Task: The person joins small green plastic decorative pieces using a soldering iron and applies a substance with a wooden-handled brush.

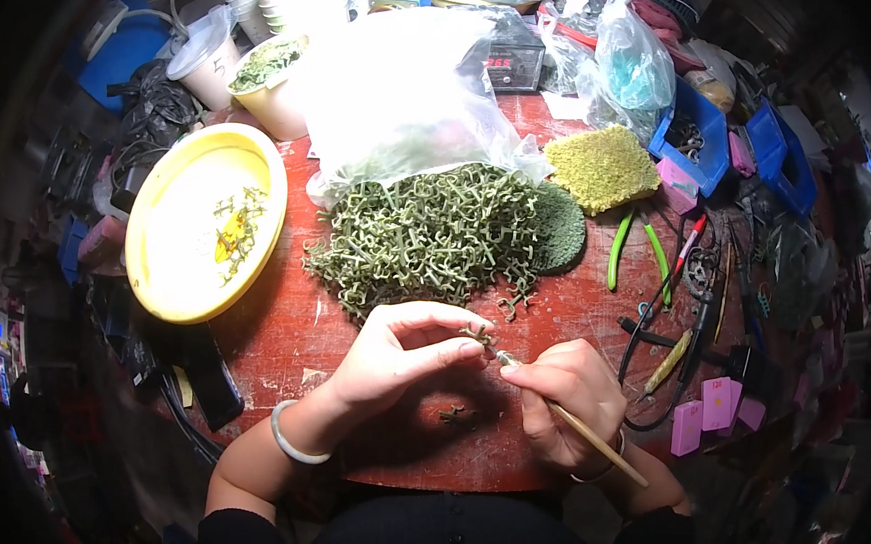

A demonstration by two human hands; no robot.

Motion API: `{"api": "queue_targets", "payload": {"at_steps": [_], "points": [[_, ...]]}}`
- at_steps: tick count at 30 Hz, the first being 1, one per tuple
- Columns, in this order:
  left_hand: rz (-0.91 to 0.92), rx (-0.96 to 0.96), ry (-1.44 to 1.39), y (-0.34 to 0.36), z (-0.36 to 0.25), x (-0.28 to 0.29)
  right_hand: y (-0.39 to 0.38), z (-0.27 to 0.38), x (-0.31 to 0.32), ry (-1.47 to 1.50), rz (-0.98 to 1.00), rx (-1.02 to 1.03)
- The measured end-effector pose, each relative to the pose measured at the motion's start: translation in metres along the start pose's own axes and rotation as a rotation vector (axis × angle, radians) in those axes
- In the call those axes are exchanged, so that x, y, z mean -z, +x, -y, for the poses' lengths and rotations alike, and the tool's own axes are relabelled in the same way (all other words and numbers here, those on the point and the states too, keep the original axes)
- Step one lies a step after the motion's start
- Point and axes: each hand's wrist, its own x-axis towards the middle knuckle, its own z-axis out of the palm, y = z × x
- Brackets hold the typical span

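Note:
My left hand (400,358) pinches a small dark-green branched wax-like piece (478,335) between thumb and fingertips. In my right hand (573,390) is a slim tool with a wooden handle (599,444), slanting down to the right. Its pale working end touches or nearly touches the piece; the exact contact is too small to tell. Just beyond my hands lies a big heap of curly grey-green branched pieces (428,237). One more small green piece (455,414) sits on the red table below my fingers.
A yellow round tray (163,245) with a few bits stands left. Behind the heap lies a white plastic bag (397,90). A yellow textured block (601,167), green-handled pliers (619,251), cables, pink blocks (719,402) and blue bins (691,138) crowd the right side.

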Motion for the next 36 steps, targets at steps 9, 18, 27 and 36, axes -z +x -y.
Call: {"api": "queue_targets", "payload": {"at_steps": [9, 18, 27, 36], "points": [[0.04, -0.03, -0.065, 0.0, 0.004, 0.002, 0.001, 0.003, 0.001, -0.024, -0.011, -0.003], [0.02, -0.057, -0.103, 0.001, 0.004, -0.001, -0.001, 0.005, -0.003, -0.02, -0.095, -0.099], [0.053, 0.019, -0.126, 0.002, 0.002, 0.002, 0.003, 0.0, -0.008, -0.059, -0.07, -0.129], [0.07, 0.127, -0.335, 0.0, -0.001, 0.004, 0.0, -0.003, -0.006, -0.014, -0.083, -0.05]]}}
